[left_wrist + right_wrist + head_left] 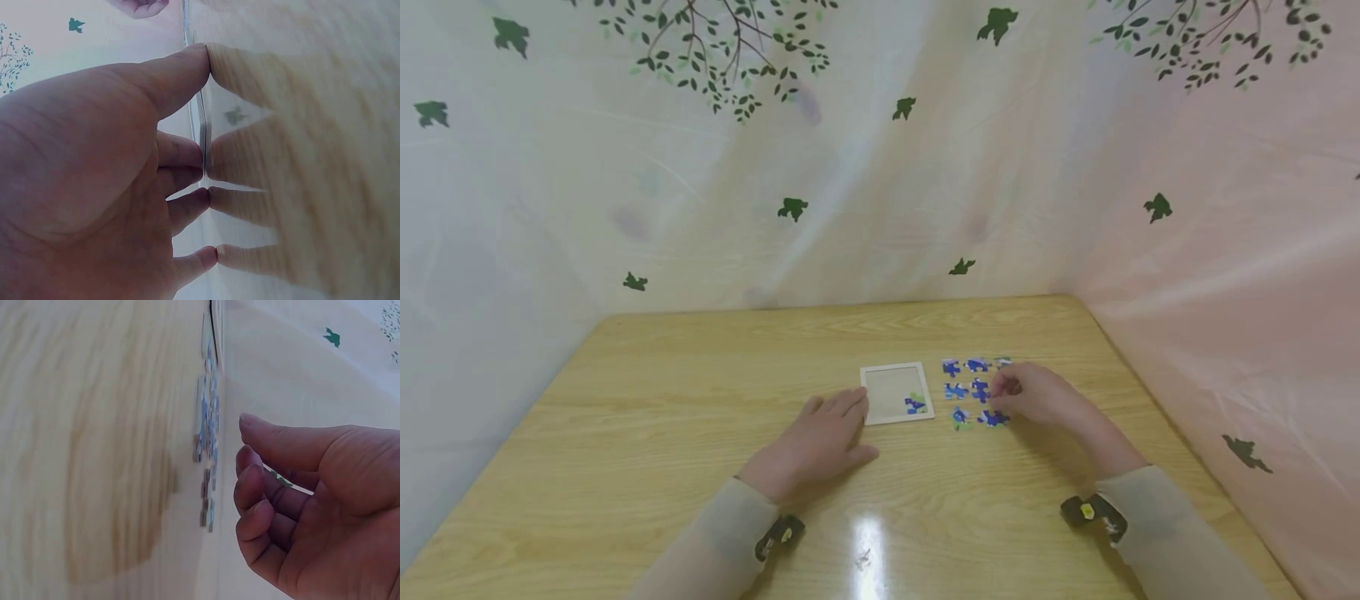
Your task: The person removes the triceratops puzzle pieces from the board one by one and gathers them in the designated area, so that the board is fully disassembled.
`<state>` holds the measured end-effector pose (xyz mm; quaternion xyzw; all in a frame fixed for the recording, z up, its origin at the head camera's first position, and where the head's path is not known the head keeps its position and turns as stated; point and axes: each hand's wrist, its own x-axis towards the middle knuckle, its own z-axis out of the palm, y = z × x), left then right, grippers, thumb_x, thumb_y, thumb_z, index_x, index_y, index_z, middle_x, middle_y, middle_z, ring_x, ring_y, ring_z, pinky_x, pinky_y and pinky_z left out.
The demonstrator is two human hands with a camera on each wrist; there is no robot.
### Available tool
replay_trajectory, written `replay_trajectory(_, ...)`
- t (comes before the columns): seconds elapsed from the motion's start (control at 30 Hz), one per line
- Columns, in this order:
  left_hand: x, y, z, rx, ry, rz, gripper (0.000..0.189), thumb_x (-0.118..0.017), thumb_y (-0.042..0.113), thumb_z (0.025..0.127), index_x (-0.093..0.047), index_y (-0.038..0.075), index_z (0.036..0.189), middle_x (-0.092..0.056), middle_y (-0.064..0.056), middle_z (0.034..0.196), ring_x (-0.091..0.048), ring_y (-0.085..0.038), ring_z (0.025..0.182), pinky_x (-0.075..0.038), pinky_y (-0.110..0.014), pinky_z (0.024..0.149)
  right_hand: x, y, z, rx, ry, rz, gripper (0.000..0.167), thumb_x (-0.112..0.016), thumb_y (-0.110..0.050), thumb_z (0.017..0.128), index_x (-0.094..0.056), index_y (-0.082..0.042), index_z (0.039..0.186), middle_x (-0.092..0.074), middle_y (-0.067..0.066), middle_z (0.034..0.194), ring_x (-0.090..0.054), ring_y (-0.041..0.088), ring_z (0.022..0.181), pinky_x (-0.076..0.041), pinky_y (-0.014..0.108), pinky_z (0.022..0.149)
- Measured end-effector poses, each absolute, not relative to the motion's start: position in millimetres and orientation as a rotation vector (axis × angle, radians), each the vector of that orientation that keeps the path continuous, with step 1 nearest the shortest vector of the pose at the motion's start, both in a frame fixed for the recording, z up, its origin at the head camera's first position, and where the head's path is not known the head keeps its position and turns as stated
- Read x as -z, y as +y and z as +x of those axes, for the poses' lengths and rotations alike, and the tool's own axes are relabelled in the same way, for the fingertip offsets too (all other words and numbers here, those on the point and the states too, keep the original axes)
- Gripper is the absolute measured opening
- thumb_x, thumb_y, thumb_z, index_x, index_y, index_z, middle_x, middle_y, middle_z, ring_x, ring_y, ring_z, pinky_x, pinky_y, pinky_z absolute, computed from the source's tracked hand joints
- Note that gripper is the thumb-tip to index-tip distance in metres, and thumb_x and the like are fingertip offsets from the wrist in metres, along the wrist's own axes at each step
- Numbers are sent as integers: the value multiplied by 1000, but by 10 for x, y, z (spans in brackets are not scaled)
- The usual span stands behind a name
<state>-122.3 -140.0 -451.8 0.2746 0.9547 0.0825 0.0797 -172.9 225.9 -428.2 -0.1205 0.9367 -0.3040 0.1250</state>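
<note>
A square puzzle frame [927, 392] with a pale rim lies flat on the table, a few blue and green pieces [915, 405] set in its lower right corner. My left hand [820, 442] rests at its left edge, fingers spread and fingertips down; the left wrist view shows thumb and fingertips on the wood. Loose jigsaw pieces [956, 392], mostly blue, lie in rough rows right of the frame. Over their right side hovers my right hand [1041, 400], fingers loosely bent. In the right wrist view, a gap shows between thumb and index finger, with nothing visible between them.
The wooden table [700, 392] has a glossy top with a bright reflection near the front. Hanging sheets [865, 167] printed with leaves and birds close off the back and sides. Each sleeve has a small dark wrist device [1093, 510] at the cuff.
</note>
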Motion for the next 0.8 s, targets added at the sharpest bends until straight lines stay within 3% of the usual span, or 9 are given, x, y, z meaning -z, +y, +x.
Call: replay_trajectory(0.8,4496,-1411,-1211,-279,2856,837,84,-60,54,112,-39,-4,168,-32,-19,178,-32,-40,163,-23,-66,132,4196,1576,-1841,1016,2697,-525,23,-78,-16,104,-77,-7,126,-68,1,104,-62,20,92,-55,35,76)
